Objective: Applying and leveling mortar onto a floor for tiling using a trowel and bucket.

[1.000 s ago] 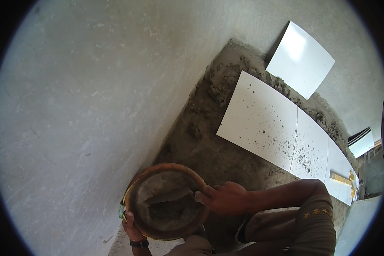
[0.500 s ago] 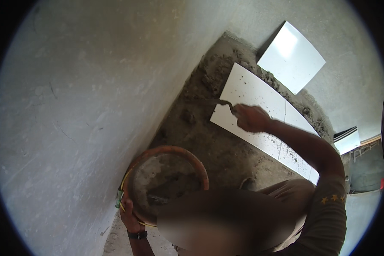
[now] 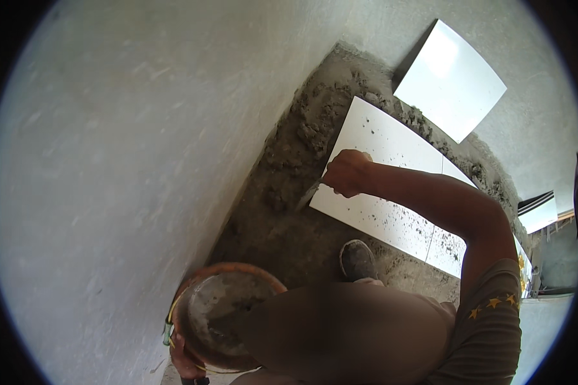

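My right hand point(image 3: 347, 173) is closed round the handle of a trowel, above the left end of the laid white tiles point(image 3: 392, 151). The trowel's blade point(image 3: 311, 194) points down toward the wet mortar point(image 3: 289, 147) beside the tile edge; the handle is hidden in my fist. At the lower left, my left hand point(image 3: 185, 358) grips the rim of a round orange-brown basin point(image 3: 263, 273). Grey mortar point(image 3: 228, 314) lies inside the basin, and a yellow cord with a green piece point(image 3: 167, 333) runs along its rim. A blurred patch covers the basin's right side.
A bare grey wall point(image 3: 109, 160) rises close on the left. One white tile point(image 3: 453, 80) leans against the far wall, and several more tiles point(image 3: 538, 210) stand at the right. Dark mortar crumbs dot the laid tiles. My shoe point(image 3: 358, 260) is near their front edge.
My right hand has moved slightly left and nearer, and the trowel blade has swung from pointing left to pointing down. My left hand and the basin sit lower in view; my shoe shows more.
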Available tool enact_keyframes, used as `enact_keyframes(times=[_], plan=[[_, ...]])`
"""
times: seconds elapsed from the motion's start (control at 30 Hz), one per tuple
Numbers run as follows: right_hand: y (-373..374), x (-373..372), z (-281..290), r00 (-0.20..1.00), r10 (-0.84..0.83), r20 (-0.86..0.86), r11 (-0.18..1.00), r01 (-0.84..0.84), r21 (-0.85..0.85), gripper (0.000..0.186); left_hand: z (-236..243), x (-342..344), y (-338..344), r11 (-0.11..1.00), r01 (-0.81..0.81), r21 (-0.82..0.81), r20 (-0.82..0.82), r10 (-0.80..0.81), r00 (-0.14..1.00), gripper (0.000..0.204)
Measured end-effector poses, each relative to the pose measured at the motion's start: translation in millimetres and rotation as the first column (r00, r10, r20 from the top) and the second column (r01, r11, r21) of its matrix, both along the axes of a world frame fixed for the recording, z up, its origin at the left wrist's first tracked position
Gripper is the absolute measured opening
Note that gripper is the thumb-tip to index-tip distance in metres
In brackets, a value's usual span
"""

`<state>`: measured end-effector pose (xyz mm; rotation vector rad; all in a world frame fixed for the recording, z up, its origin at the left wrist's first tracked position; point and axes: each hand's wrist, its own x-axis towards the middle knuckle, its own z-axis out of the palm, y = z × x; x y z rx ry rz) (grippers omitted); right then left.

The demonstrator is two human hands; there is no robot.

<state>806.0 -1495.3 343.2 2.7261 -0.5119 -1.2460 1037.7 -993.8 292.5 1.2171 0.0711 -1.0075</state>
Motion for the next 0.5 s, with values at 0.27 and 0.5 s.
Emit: enact_keyframes(times=[0.27, 0.5], plan=[[-56.5, -1.2, 8.0, 0.998, 0.067, -0.005, 0.998, -0.067, -0.004, 0.020, 2.9, 0.2, 7.2, 0.992, -0.031, 0.121, 0.069, 0.023, 0.997, 0.058], [-112.7, -10.2, -1.6, 0.996, 0.061, -0.070, 0.998, -0.059, 0.027, 0.018, -4.5, -8.9, 4.5, 0.981, -0.108, 0.162, 0.190, 0.076, 0.979, 0.059]])
